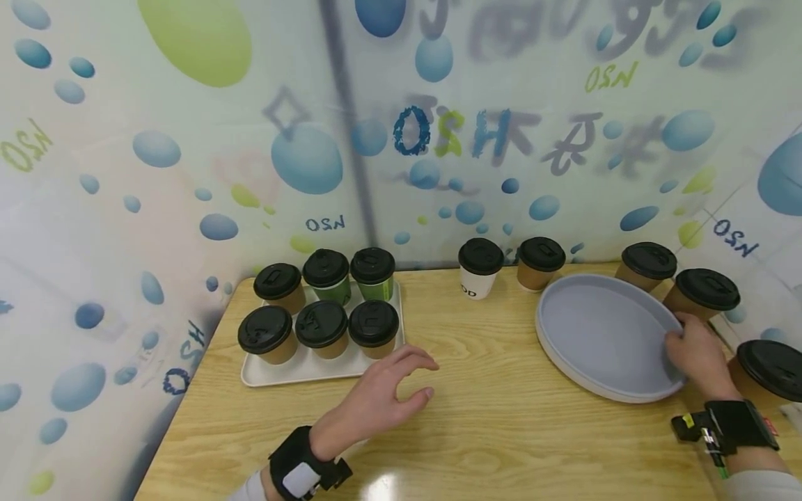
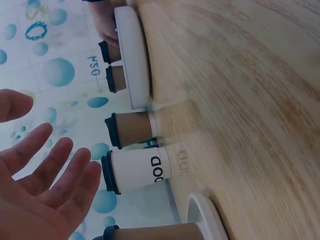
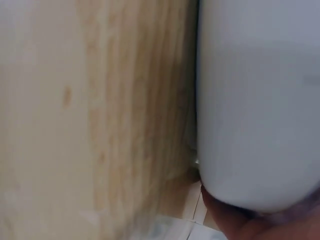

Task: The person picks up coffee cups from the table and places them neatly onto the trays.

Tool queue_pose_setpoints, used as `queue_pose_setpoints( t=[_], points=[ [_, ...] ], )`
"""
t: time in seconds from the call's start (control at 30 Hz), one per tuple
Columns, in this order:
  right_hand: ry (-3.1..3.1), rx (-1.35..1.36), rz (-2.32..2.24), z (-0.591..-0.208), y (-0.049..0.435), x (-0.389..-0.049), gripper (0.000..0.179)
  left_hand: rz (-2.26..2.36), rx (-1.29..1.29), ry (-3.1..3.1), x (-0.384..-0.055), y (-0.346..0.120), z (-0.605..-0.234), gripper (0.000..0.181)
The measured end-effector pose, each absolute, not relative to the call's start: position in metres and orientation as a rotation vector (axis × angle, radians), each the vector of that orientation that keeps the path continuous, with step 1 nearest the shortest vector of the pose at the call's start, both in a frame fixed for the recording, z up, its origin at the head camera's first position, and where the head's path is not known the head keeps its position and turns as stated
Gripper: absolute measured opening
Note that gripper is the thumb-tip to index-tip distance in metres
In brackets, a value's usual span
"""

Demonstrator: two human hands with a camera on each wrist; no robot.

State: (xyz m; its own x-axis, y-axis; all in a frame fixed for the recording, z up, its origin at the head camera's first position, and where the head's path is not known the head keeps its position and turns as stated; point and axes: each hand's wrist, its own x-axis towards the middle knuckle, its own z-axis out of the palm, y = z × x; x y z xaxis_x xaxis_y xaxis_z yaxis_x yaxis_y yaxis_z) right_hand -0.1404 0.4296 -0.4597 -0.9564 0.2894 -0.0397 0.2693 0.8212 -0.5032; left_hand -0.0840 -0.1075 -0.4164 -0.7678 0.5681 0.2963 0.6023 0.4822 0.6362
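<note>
My right hand [image 1: 702,353] grips the right rim of a round grey tray [image 1: 604,334], thumb over its inner edge. In the right wrist view, the tray's pale outer side [image 3: 255,110] fills much of the picture, with fingers [image 3: 235,220] at its lower edge. My left hand [image 1: 382,398] hovers over the table, fingers spread and holding nothing, just right of a white rectangular tray [image 1: 266,376]. On that tray stand several lidded paper cups, brown ones [image 1: 263,335] and two green ones [image 1: 374,275]. The left wrist view shows my left palm [image 2: 45,200] and relaxed fingers.
Along the back edge stand a white lidded cup [image 1: 480,270] and a brown one [image 1: 540,264]. More brown cups [image 1: 645,266] line the right side behind and beside the round tray. A patterned curtain [image 1: 313,160] rises directly behind the wooden table [image 1: 489,431].
</note>
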Motion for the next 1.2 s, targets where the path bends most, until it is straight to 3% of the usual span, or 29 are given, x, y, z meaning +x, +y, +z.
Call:
queue_pose_setpoints(
  t=[0.5, 1.2],
  points=[
    [-2.98, -0.189, 0.797, -0.46, 0.407, -0.12, 0.047, -1.049, -1.102, -2.784, -0.082, -0.099, -0.425, 0.029],
    [-2.992, 0.05, 1.112, -0.456, 0.315, -0.102, 0.051, -0.841, -1.157, -2.959, -0.089, -0.084, -0.438, 0.053]
  ],
)
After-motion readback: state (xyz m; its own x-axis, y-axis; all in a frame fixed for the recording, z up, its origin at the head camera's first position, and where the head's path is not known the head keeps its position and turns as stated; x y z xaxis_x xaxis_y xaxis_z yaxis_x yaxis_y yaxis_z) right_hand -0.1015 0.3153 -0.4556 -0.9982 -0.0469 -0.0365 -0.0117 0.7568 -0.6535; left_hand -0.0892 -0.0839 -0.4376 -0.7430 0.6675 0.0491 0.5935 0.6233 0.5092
